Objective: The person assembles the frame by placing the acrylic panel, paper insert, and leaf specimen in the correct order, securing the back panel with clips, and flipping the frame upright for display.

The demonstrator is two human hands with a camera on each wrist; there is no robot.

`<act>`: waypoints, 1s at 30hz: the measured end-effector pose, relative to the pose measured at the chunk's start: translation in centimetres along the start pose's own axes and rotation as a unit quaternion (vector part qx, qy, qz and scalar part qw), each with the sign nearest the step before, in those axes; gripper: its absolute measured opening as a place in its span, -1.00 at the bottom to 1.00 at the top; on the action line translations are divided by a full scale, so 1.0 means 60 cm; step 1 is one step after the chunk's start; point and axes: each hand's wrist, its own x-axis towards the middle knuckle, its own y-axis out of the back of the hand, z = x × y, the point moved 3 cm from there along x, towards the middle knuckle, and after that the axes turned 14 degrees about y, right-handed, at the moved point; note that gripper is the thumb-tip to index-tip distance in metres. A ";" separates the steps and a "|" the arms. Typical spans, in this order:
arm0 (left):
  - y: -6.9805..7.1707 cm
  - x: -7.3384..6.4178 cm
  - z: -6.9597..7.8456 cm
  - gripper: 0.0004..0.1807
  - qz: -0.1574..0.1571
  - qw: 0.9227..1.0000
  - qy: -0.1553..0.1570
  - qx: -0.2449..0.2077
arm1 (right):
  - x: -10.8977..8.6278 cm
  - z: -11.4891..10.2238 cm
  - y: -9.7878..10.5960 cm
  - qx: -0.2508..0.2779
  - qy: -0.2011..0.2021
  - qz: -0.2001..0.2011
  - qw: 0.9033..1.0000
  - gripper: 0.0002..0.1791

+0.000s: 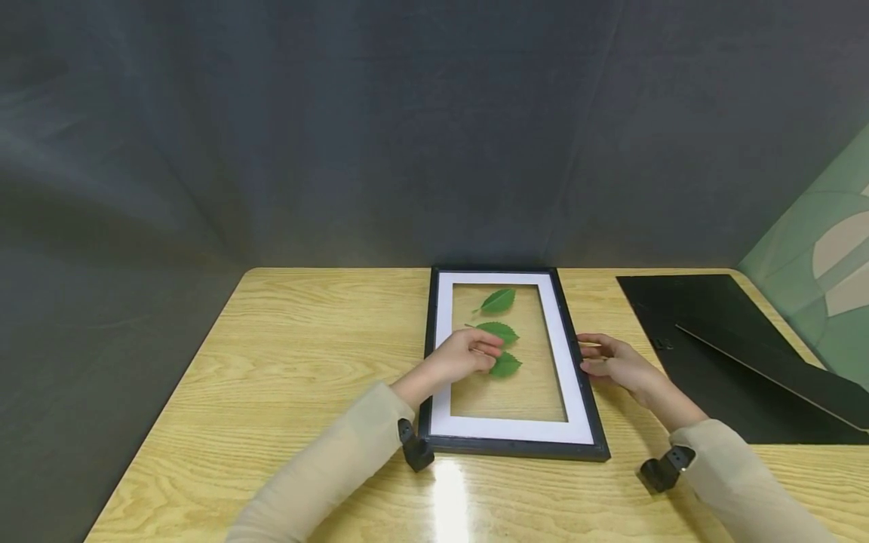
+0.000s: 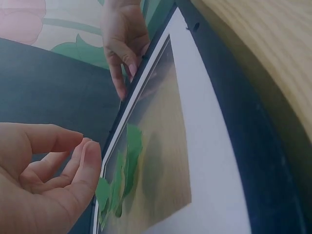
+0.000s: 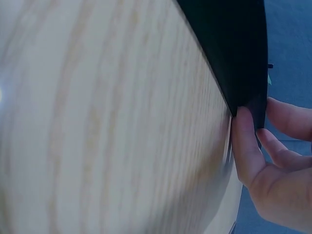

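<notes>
A black picture frame (image 1: 516, 446) with a white mat (image 1: 509, 429) lies flat on the wooden table. Three green leaves (image 1: 498, 300) are lined up in its clear window. My left hand (image 1: 470, 353) is over the frame beside the lower two leaves, its fingers loosely bent and its thumb close to the fingertips. Nothing shows between those fingertips in the left wrist view. At the frame's right side is my right hand (image 1: 619, 367), fingers and thumb touching the outer edge. In the right wrist view its fingertips (image 3: 243, 119) rest against the black side.
To the right lies a black backing board (image 1: 713, 302) with a raised flap (image 1: 781, 369) standing up at an angle. A dark curtain (image 1: 407, 136) rises behind the table (image 1: 305, 354). A green patterned surface (image 1: 815, 226) is at the far right.
</notes>
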 end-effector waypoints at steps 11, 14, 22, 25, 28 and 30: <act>-0.028 0.005 0.009 -0.57 -0.018 0.999 0.014 -0.048 | -0.006 -0.001 0.015 0.014 0.027 -0.017 0.999 -0.31; -0.037 0.008 0.012 -0.58 -0.019 0.998 0.020 -0.062 | -0.009 0.001 0.028 0.018 0.044 -0.014 0.999 -0.31; -0.082 0.010 0.024 -0.59 -0.041 0.995 0.024 -0.083 | -0.032 0.008 0.094 -0.037 0.080 0.003 0.996 -0.29; -0.107 0.013 0.025 -0.59 -0.052 0.994 0.022 -0.093 | -0.042 0.014 0.128 -0.051 0.086 0.010 0.995 -0.30; -0.136 0.019 0.025 -0.61 -0.061 0.991 0.032 -0.117 | -0.055 0.022 0.161 -0.056 0.092 0.022 0.994 -0.29; -0.156 0.022 0.026 -0.62 -0.065 0.987 0.044 -0.140 | -0.062 0.036 0.187 -0.060 0.096 0.031 0.993 -0.28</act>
